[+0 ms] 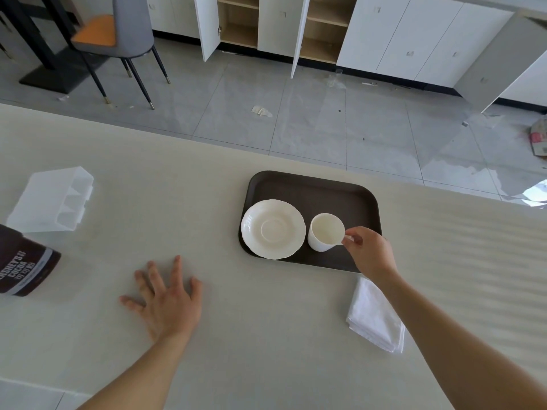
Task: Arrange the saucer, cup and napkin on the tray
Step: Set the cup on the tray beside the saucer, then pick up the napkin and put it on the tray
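Fingers of the right hand (370,250) pinch the handle of the white cup (325,232), which stands upright and empty on the dark brown tray (319,187). Just left of the cup, close to it but apart, the white saucer (273,229) with its scalloped rim lies flat on the tray's left part, its near-left rim reaching over the tray's rim. The tray sits toward the far edge of the pale counter (207,179), right of the middle.

Off the tray, the folded white napkin (374,316) lies on the counter just beyond the tray's near right corner, partly under the right forearm.

The left hand (165,300) is spread wide, palm down, fingers apart, flat on or just over the bare counter toward the near edge, holding nothing and well apart from the tray.

Toward the counter's left edge lies a brown cocoa bag (25,266), and just behind it a clear plastic box (53,199) on its side. Beyond the counter's far edge are grey floor tiles, a grey chair (124,34) and white cupboards (399,34), two with doors open.
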Motion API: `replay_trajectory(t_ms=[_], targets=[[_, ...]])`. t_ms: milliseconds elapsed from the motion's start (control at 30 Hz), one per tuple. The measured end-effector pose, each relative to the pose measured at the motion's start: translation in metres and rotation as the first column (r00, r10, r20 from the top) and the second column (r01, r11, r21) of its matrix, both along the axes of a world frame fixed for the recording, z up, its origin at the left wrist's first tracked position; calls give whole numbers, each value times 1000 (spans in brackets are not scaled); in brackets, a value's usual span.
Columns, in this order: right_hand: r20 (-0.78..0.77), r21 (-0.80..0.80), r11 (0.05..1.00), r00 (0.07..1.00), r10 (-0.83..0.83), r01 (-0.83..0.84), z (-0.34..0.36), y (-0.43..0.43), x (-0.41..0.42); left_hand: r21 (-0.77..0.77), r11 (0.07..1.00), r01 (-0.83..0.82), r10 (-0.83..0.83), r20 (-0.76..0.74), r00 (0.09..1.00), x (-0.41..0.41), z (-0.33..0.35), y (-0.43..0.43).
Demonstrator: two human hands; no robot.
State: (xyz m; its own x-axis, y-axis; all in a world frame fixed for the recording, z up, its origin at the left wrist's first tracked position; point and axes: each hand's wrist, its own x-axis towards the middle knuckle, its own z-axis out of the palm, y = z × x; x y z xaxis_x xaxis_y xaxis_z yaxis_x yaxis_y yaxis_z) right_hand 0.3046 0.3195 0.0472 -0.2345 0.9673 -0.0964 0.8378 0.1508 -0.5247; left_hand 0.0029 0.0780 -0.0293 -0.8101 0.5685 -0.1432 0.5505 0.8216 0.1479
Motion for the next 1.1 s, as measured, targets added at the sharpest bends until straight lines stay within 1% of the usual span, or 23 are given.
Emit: replay_trajectory(t_ms=[167,333,400,467,533,600,700,867,1100], targets=[[-60,-13,999,997,-52,51,3,-12,15,7,1000,5,-5,0,1000,2,2,0],[-39,-10,990,989,-143,142,-3,-42,59,92,995,35,-34,-11,999,2,4,-2],[18,14,986,986,-165,165,-7,-55,76,103,994,31,-30,-12,999,2,3,-2],[137,55,985,976,-168,162,-11,-66,92,115,993,30,-29,-12,1000,0,2,-2],[232,31,983,955,-182,180,-14,-74,104,128,991,32,-30,-16,999,-1,1,-2],[300,-58,980,940,-165,191,-17,-80,113,130,991,33,-30,-20,999,-1,0,-2],[312,-172,970,944,-111,171,-24,-81,117,126,991,33,-30,-24,999,-1,-1,-3],[339,-163,978,938,-71,133,-26,-73,111,121,992,36,-32,-37,999,-1,-2,-4],[418,-165,983,908,-6,82,-17,-66,101,136,990,37,-33,-37,999,-1,-2,-4]])
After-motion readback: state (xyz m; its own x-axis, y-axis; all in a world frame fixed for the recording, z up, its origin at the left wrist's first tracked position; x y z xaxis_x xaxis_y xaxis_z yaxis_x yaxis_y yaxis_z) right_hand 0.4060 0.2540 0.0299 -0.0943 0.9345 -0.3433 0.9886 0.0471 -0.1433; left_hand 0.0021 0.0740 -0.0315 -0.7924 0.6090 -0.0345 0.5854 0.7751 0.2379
